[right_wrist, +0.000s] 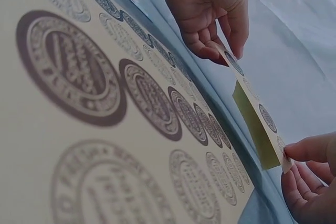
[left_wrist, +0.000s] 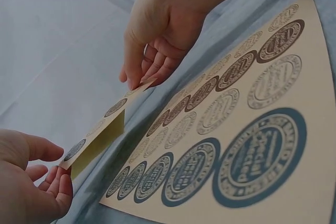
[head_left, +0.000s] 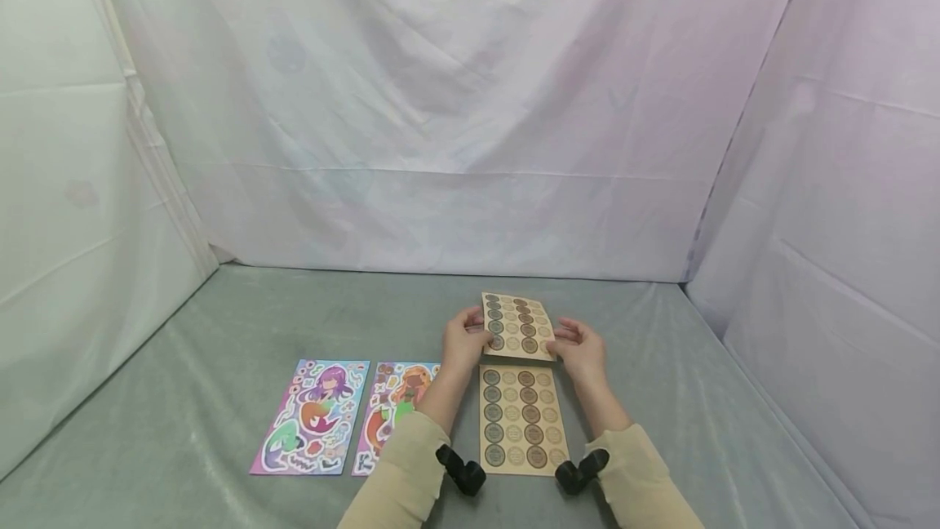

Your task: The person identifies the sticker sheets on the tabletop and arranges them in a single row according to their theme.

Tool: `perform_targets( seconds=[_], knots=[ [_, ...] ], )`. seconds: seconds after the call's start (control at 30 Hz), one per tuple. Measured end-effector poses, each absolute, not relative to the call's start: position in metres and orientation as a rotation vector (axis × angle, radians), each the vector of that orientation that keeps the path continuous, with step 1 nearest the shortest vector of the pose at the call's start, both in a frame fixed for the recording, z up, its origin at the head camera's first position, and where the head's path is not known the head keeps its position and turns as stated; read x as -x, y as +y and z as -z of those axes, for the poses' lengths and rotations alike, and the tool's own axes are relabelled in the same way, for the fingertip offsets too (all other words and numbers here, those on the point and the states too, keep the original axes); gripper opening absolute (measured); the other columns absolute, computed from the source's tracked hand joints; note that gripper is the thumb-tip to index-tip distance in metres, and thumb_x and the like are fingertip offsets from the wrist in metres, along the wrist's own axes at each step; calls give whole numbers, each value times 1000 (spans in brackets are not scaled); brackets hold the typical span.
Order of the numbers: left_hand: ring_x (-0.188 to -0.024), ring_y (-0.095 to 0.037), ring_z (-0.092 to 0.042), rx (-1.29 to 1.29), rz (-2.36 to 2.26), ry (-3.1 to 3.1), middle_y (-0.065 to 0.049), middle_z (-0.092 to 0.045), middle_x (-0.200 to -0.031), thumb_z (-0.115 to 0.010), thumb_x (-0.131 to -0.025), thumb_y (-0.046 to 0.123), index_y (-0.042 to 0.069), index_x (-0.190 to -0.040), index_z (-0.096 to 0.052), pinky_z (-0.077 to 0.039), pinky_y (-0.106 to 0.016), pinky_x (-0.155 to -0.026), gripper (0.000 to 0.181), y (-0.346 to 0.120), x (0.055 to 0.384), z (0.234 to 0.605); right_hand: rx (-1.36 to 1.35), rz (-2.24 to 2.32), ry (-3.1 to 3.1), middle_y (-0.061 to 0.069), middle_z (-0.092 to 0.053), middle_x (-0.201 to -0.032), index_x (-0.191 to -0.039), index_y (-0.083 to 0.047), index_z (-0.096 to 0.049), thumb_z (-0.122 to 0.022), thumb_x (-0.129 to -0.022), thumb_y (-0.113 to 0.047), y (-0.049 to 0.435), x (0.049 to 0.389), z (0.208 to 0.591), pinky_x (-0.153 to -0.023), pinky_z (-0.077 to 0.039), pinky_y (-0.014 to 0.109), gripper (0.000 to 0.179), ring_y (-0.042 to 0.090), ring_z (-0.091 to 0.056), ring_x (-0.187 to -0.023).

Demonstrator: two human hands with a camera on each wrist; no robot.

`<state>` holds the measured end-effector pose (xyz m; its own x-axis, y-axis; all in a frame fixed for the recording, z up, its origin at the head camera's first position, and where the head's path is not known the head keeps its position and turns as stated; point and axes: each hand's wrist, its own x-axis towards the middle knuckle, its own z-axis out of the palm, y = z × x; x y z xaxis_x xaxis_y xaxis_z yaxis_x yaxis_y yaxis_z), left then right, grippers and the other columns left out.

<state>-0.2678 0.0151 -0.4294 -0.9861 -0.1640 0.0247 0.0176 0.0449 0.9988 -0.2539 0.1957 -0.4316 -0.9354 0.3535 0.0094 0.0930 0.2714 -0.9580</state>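
A tan sticker sheet (head_left: 518,325) with rows of round stamp-like labels is held up by both hands, tilted, its lower edge raised over the table. My left hand (head_left: 464,338) pinches its left edge between thumb and fingers. On the opposite edge, my right hand (head_left: 583,351) pinches the near corner. A matching tan sheet (head_left: 523,421) lies flat just below, between the forearms. In the left wrist view the raised sheet (left_wrist: 100,124) shows a yellowish underside; the flat sheet (left_wrist: 210,124) fills the right. The right wrist view shows the same raised sheet (right_wrist: 257,108) stretched between both hands.
Two colourful mermaid sticker sheets lie to the left: a purple-haired one (head_left: 312,419) and an orange-haired one (head_left: 389,406), partly covered by the left sleeve (head_left: 404,472). A grey cloth (head_left: 220,374) covers the table. White curtains (head_left: 441,104) enclose the back and sides.
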Motion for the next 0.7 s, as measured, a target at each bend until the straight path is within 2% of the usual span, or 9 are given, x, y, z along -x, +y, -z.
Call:
perform_targets(
  seconds=[0.2, 0.43, 0.7],
  knots=[
    [-84, -20, -60, -117, 2113, -2149, -14, -61, -100, -64, -75, -10, -6, -127, -56, -53, -28, -72, 52, 11, 267, 425, 397, -1760, -2323, 20, -62, -115, -131, 1, -53, -69, -78, 7, 198, 253, 428, -89, -49, 42, 56, 33, -62, -103],
    [-82, -18, -60, -111, 2125, -2158, -9, -60, -94, -65, -75, -8, -3, -127, -57, -52, -29, -74, 52, 7, 269, 420, 370, -1795, -2335, 19, -61, -116, -132, -1, -52, -70, -77, 7, 201, 250, 421, -92, -48, 40, 58, 31, -62, -104],
    [-80, -16, -60, -31, 2145, -2184, -7, -60, -90, -66, -75, -8, -2, -128, -57, -53, -29, -72, 54, 2, 269, 413, 347, -1839, -2335, 17, -63, -110, -133, -1, -52, -68, -80, 2, 208, 251, 419, -89, -47, 39, 56, 28, -61, -97]
  ],
)
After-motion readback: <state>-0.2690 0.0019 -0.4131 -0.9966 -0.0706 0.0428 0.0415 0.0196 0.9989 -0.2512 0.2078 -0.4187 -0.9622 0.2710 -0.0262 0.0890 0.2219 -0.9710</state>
